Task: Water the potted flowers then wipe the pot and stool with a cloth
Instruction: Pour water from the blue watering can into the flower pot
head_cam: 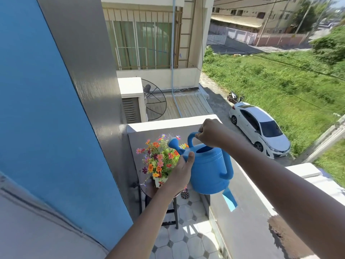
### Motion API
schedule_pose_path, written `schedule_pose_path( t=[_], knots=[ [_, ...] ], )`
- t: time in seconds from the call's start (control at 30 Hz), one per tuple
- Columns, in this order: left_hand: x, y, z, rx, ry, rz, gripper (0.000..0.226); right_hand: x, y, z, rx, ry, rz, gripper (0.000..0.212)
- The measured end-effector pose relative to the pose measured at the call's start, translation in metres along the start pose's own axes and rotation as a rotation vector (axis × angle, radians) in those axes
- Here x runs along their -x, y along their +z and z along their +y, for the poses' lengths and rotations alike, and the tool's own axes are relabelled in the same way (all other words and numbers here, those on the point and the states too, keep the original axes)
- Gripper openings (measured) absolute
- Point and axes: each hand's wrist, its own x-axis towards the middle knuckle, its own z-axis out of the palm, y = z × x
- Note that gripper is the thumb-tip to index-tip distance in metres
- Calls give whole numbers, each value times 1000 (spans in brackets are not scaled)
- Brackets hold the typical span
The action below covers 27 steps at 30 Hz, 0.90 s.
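A blue plastic watering can hangs in the air over a bunch of orange, pink and purple flowers. Its rose head points left, just above the blooms. My right hand grips the top handle. My left hand cups the can's left side at the base of the spout. The flowers stand in a small white pot, mostly hidden behind my left hand. The pot rests on a dark round stool with black legs. No cloth is visible.
I stand on a narrow balcony with a tiled floor and a floor drain. A grey parapet wall runs along the right, a blue wall on the left. Far below are a white car and grass.
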Motion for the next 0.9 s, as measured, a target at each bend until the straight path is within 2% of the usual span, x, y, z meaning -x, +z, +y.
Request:
schedule_pose_path(
  t=[0.1, 0.47, 0.63, 0.8, 0.9],
  knots=[
    [-12, 13, -5, 0, -11, -15, 84, -1, -5, 14, 6, 22, 4, 34],
    [-42, 37, -2, 37, 26, -92, 82, -8, -18, 37, 26, 77, 15, 20],
    [-43, 32, 7, 46, 24, -72, 89, -19, -19, 35, 31, 52, 16, 35],
    [-41, 24, 10, 78, 29, -46, 80, -28, -14, 28, 21, 24, 0, 42],
    [-36, 14, 9, 92, 14, 18, 64, -32, -7, 18, 16, -12, -3, 42]
  ],
)
